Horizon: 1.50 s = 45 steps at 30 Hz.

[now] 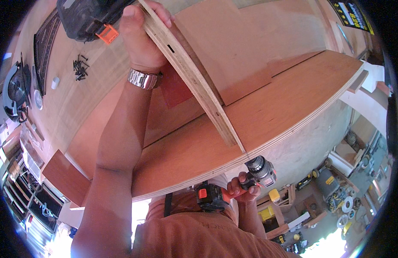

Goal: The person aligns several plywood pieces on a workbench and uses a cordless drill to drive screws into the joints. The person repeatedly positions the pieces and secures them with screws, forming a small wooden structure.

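My left hand, with a metal watch at its wrist, is closed around the far end of a narrow plywood panel. The panel stands on edge and runs from that hand toward me, with small dark slots in its upper edge. In my right hand, low and close to my body, is a cordless drill with a black and orange battery. Its chuck points up at the panel's near end, and the bit seems to meet the wood there. Under the panel lies a wide reddish plywood board.
Loose dark screws lie on the worktop at left, near a black case with an orange latch. A circular saw rests at the far left. Flat brown sheets cover the back. Tools and spools crowd the lower right.
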{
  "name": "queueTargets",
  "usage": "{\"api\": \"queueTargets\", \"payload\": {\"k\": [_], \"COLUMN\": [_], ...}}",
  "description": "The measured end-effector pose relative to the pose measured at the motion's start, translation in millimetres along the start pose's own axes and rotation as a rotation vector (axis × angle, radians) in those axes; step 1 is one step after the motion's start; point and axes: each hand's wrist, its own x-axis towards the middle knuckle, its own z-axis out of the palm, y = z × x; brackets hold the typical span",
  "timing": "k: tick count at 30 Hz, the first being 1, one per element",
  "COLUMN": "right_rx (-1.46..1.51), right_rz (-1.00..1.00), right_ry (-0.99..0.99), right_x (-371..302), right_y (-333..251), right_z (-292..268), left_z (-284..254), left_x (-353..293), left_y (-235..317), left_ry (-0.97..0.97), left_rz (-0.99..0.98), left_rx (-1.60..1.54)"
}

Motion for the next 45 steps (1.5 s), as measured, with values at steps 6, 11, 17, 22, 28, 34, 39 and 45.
{"api": "queueTargets", "payload": {"k": [6,11,17,22,28,34,39,45], "right_rx": [-0.005,0.009,-0.011,-0.021,-0.047,-0.039,-0.041,-0.05], "right_rz": [0.004,0.009,-0.016,-0.012,-0.007,0.018,-0.011,-0.025], "right_ry": [0.004,0.012,0.001,0.036,0.045,0.044,0.056,0.066], "right_x": [1,0,0,-2,-2,-2,-1,-2], "right_y": [-1,-1,-2,-2,-3,-4,-3,-2], "right_z": [1,2,3,5,3,2,2,1], "left_z": [2,5,19,16,10,11,12,9], "left_x": [-2,-1,-6,-4,-4,-2,-5,-5], "left_y": [-2,-3,0,5,1,7,10,10], "left_ry": [0.036,0.044,0.061,0.006,-0.005,-0.047,0.016,-0.025], "left_rz": [0.039,0.013,0.074,-0.029,0.081,0.006,-0.008,0.01], "left_rx": [0.04,0.031,0.126,0.096,0.171,0.116,0.219,0.11]}}
